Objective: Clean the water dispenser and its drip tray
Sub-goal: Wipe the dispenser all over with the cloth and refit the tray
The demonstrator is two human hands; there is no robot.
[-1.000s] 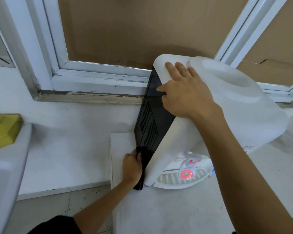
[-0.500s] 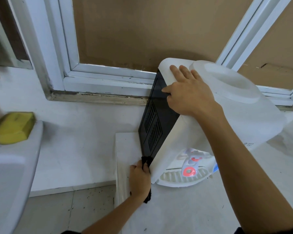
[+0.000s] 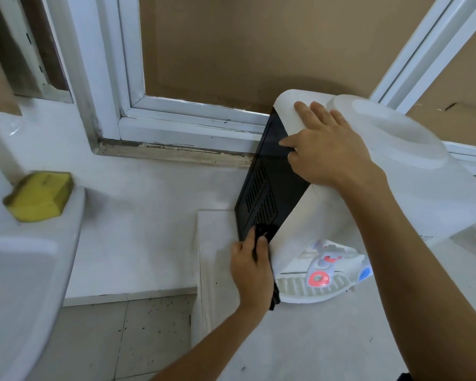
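Observation:
A white tabletop water dispenser stands on a white counter, with its black vented side panel facing left. My right hand lies flat over the dispenser's top left corner, thumb on the black panel. My left hand grips a black cloth pressed against the bottom edge of the black panel. The white ribbed drip tray sits at the dispenser's foot, under a red tap and a blue tap.
A yellow sponge lies on the rim of a white sink at the left. White window frames and brown board stand behind. Speckled floor tiles show below the counter's left edge.
My left hand with the cloth has slid up and down along the lower edge of the black panel. The view shifted left, so the dispenser sits further right. My right hand kept its hold.

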